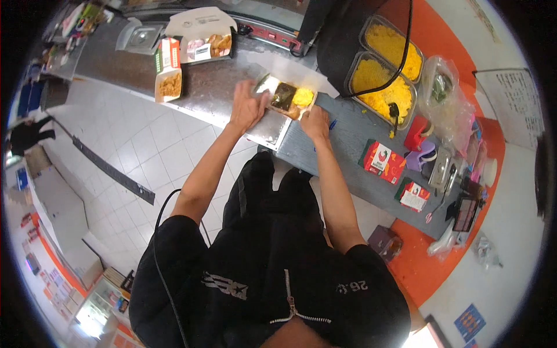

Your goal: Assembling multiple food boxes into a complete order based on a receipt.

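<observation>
An open takeaway food box (316, 97) lies on the counter in front of me, its white lid (293, 71) folded back. Inside are a dark, glossy square piece (284, 96), a mound of yellow rice (303, 97) and some brownish food along the near side. My left hand (248, 108) is at the box's left side, fingers curled at its edge and slightly blurred. At the near right corner, my right hand (315, 123) is closed on the box wall. A shiny, pale item (266, 86), too unclear to name, is at the left end of the box.
Two metal trays of yellow rice (380, 93) stand at the right, a spoon in the nearer one. Red-green cartons (383, 161), tape dispensers (419, 133) and plastic bags (444, 87) lie beyond. Farther left are another open box (203, 29) and a carton of fried food (169, 84).
</observation>
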Demonstrator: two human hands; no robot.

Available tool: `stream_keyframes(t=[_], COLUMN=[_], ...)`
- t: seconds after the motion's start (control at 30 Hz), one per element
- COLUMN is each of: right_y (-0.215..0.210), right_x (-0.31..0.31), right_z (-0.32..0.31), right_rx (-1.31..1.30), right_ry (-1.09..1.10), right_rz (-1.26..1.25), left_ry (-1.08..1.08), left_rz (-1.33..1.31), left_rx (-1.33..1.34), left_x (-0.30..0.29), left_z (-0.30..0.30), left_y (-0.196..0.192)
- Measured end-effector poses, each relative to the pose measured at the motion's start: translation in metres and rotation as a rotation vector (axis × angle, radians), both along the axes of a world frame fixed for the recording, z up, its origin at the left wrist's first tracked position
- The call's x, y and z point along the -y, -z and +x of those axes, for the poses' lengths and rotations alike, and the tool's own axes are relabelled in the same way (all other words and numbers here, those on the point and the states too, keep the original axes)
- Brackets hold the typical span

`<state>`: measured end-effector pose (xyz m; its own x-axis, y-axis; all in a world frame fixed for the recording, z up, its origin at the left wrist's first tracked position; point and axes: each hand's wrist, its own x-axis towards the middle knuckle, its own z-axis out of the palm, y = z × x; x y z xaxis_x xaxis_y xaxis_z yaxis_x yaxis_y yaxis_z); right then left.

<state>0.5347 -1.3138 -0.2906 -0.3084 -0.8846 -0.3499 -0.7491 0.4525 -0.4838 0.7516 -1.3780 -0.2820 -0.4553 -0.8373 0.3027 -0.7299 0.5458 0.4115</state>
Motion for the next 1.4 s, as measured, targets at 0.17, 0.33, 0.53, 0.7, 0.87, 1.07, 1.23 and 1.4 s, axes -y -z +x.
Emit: stream_keyframes(t=[0.17,0.33,0.53,0.7,0.87,1.07,1.23,1.4], right_y=[0.011,0.016,0.004,0.01,0.01,-0.003,-0.039,-0.029], right_x=[-0.037,-0.084,-0.126,-0.143,-0.141,-0.144,-0.12,-0.108], right_z=[0.036,0.025,-0.059,-0.106,-0.106,-0.112,-0.125,-0.146], right_rx=[-0.015,0.013,-0.034,0.813,0.74,0.229,0.074,0.125], right_ry=[0.172,0.297,0.149,0.441,0.474,0.233,0.354,0.022], right_rz=[-0.093,-0.095,-0.024,0.098,0.085,-0.227,-0.676,-0.708], left_ry=[-0.038,0.006,-0.082,-0.124,-0.213,-0.357,-0.408,-0.408], left_rz=[0.256,0.364,0.771,0.802,0.723,0.587,0.591,0.06], left_rx=[-0.373,-0.19,-0.253,-0.273,-0.323,-0.334,-0.334,-0.344], left_x=[0.024,-0.006,-0.054,-0.086,-0.096,-0.109,-0.113,-0.097], left_z=[0.011,-0.006,-0.034,-0.053,-0.055,-0.057,-0.062,-0.054], left_y=[0.018,0.009,0.018,0.023,0.03,0.036,0.026,-0.009])
